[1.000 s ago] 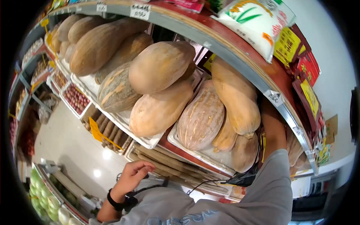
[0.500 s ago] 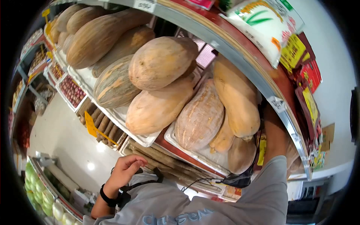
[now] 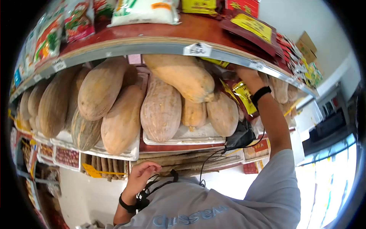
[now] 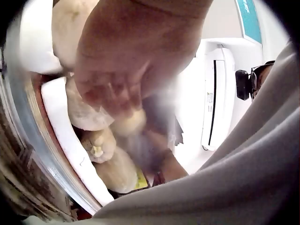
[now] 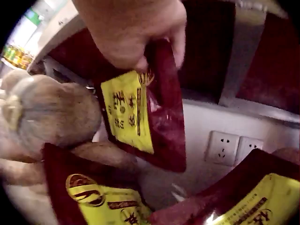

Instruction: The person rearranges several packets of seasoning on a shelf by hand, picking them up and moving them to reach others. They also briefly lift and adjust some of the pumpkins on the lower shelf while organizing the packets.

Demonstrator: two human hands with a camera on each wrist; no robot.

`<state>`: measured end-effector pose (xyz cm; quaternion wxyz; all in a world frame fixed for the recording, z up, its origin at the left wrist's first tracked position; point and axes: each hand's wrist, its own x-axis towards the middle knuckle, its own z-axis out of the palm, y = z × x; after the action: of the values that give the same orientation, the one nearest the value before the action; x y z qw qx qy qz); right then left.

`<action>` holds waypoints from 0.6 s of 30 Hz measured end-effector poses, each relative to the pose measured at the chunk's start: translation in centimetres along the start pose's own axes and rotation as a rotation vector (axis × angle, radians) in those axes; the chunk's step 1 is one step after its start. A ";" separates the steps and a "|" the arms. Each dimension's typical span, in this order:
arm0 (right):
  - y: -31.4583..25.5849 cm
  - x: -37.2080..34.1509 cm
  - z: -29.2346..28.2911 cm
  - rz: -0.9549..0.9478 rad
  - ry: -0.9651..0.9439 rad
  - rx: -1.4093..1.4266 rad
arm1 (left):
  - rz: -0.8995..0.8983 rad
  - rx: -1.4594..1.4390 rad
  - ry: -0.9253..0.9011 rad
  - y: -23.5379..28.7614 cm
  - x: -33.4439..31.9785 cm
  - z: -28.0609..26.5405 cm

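Under the red shelf board: the person's right hand (image 5: pixel 136 37) reaches in beside the pumpkins; a black wristband (image 3: pixel 261 95) circles that wrist.
Right-hand grip: thumb and bent fingers pinch the top edge of a glossy dark-red packet with a yellow printed label (image 5: pixel 126 115).
Held packet: hangs tilted below the hand, label facing the wrist camera, before a white wall with a double power socket (image 5: pixel 222 147).
Nearby packets: two of like colouring in the right wrist view, one lower left (image 5: pixel 68 171), one lower right (image 5: pixel 253 190); whether the held one touches either, cannot tell.
Left hand: the left hand (image 3: pixel 142 175) is raised before the grey shirt (image 3: pixel 194 202), fingers loosely bent, nothing seen in it.
Pumpkins: a smooth pale-orange long pumpkin (image 3: pixel 183 78) lies across the top; below it, a ribbed pinkish-tan pumpkin (image 3: pixel 162 110) sits in a white tray (image 3: pixel 198 135).
Tray's right end: a crumpled black bag (image 3: pixel 244 131) just beside it.
Shelf edge: grey metal strip (image 3: pixel 133 46) bearing a white handwritten price tag (image 3: pixel 197 49).
On top: a plump white bag with an orange patch (image 3: pixel 143 11); more dark-red packets (image 3: pixel 253 28) to its right.
Below tray: long brown root-like stalks (image 3: pixel 183 160), lying lengthwise.
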<state>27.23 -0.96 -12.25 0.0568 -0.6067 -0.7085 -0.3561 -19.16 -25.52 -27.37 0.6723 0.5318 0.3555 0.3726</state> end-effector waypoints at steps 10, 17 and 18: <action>-3.9 -15.7 -8.7 0.049 0.177 0.236 | -0.057 0.041 -0.345 0.6 3.5 4.4; -2.3 -17.8 -17.1 0.507 0.179 0.951 | -0.199 -0.224 -0.344 5.0 8.8 10.4; -2.0 -17.4 -17.5 0.530 0.172 1.198 | -0.168 -0.346 -0.440 6.1 10.0 11.0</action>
<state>23.78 -25.25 -9.08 0.5266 -0.5933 -0.6037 0.0785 -5.62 -20.76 -20.25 0.8424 0.4462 0.1750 0.2463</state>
